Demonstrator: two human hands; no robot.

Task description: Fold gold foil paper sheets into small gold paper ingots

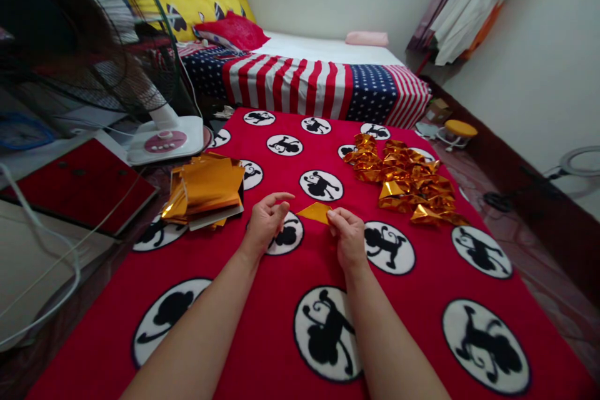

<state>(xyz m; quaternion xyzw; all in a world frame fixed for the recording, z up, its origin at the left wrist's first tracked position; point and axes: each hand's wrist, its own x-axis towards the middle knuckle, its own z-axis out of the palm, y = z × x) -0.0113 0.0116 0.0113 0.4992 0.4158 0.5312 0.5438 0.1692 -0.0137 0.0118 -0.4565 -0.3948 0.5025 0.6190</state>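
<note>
Between thumb and fingers, my right hand (347, 236) pinches the right end of a small folded gold foil piece (315, 212). My left hand (269, 220) is just left of the foil, apart from it, with its index finger stretched out and the thumb away from it; nothing shows in it. A stack of gold foil sheets (210, 184) lies on the red cloth (281, 300) to the left. Several folded gold foil pieces (403, 178) form a heap on the right side of the cloth.
A fan (164, 137) stands at the left, by a red panel (79, 175) and a white cable (70, 287). Beyond the cloth is a bed with a striped and starred cover (300, 84). A yellow stool (460, 129) is at the far right.
</note>
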